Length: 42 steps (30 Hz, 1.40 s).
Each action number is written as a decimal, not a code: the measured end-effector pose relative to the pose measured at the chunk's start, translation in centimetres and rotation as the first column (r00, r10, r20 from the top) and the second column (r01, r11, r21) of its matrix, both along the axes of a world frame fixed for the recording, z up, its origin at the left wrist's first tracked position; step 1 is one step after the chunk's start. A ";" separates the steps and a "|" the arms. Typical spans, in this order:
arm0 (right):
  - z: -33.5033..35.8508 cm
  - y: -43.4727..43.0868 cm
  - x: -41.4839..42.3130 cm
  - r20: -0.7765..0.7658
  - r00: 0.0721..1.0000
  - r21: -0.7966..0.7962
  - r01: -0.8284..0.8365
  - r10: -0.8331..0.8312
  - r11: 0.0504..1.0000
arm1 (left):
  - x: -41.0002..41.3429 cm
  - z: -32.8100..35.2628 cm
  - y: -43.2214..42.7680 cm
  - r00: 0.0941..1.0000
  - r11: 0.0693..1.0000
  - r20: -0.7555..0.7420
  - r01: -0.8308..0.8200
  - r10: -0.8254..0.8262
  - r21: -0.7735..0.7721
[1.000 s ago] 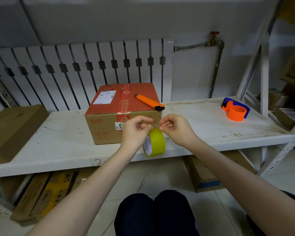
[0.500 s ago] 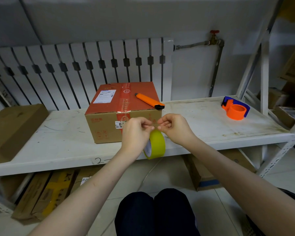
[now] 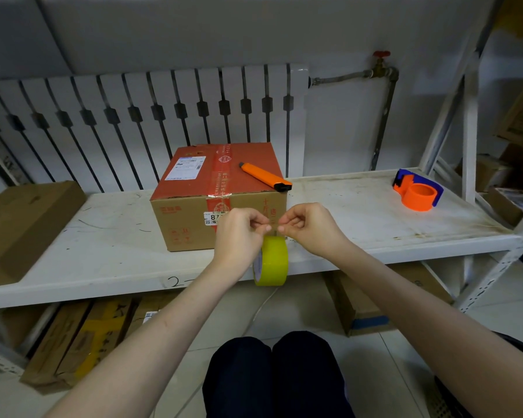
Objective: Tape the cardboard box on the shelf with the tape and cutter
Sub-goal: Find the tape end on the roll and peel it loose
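Glossy tape roll (image 3: pixel 274 260); matt cardboard box (image 3: pixel 191 224); scuffed painted shelf (image 3: pixel 344 212).

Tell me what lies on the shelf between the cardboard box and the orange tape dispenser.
Head view: nothing lies there. Between the cardboard box and the orange tape dispenser, the white shelf is bare, only scuffed and stained.

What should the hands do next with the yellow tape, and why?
Probably pull the tape's loose end out and up toward the cardboard box. Both the left hand and right hand pinch at the top of the yellow tape roll, and no yellow tape is on the box yet.
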State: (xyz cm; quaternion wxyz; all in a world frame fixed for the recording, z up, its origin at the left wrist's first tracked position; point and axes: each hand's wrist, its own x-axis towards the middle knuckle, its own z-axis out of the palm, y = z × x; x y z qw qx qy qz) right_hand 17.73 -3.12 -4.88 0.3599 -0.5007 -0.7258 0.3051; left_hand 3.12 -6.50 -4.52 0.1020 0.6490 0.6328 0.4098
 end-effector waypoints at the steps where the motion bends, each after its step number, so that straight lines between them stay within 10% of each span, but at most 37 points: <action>1: -0.1 0.0 0.0 0.000 1.000 0.003 0.004 -0.004 1.000 | 0.0 0.0 0.0 1.000 1.000 -0.006 0.002 -0.002 -0.004; 26: -0.1 0.3 0.8 0.332 0.943 0.106 -0.019 -0.018 0.994 | 0.6 -0.2 0.2 0.998 0.980 -0.055 -0.027 0.017 -0.195; 38: -0.4 1.0 0.4 0.186 0.964 0.063 -0.207 0.192 0.976 | -0.1 0.9 0.2 0.993 0.977 -0.097 0.048 -0.069 -0.206; 42: -1.1 1.6 1.0 0.116 0.993 0.031 0.030 -0.033 0.999 | -0.5 0.9 0.3 0.997 0.987 -0.079 0.013 -0.026 -0.159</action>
